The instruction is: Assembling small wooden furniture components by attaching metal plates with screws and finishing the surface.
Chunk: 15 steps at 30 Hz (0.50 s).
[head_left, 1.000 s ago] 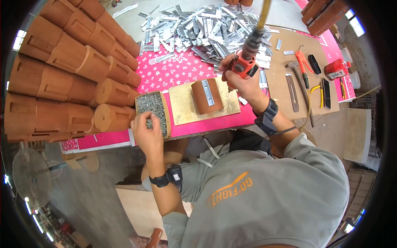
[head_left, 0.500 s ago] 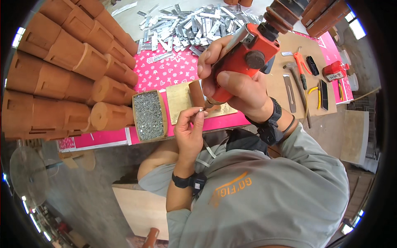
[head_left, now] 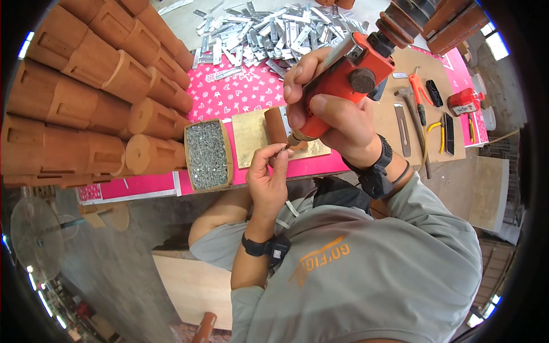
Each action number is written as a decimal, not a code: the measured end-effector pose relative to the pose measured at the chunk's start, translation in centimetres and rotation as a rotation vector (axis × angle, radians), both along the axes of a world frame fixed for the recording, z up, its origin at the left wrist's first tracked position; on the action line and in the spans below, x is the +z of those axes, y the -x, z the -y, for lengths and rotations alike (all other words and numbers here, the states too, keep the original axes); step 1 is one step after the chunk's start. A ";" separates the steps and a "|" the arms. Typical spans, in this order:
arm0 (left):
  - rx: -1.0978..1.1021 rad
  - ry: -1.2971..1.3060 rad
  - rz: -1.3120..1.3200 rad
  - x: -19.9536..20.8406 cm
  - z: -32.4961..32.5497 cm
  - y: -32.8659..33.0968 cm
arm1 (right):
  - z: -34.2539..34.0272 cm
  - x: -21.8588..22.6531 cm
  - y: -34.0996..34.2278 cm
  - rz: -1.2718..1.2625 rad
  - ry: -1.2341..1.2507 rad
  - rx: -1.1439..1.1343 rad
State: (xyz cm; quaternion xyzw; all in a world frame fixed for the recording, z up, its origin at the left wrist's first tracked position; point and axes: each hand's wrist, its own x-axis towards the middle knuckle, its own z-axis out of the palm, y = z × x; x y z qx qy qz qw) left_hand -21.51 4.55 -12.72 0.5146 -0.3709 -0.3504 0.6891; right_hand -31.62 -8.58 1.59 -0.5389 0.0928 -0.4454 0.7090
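Note:
My right hand is wrapped round a red power screwdriver, whose nose slants down to the left. Close by its tip, the thumb and forefinger of my left hand pinch a tiny screw. Whether screw and bit touch is too small to tell. Just beyond my left fingertips, a brown cylindrical piece lies on a pale wooden board, with a metal strip partly showing at its right side. Left of the board stands an open cardboard box full of loose silver screws.
Brown slotted cylinders are stacked high at the left. A heap of metal plates covers the back. On brown cardboard at the right lie a hammer, pliers and a red container. A dark ribbed part joins the screwdriver's upper end.
The screwdriver and my right hand have shifted slightly right in view. My left hand, pinching the screw, has moved a little right and up, nearer the screwdriver's tip.

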 end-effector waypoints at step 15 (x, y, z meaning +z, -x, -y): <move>0.137 -0.003 0.496 0.9 0.4 0.2 | 0.0 -0.2 0.8 -0.125 0.001 0.027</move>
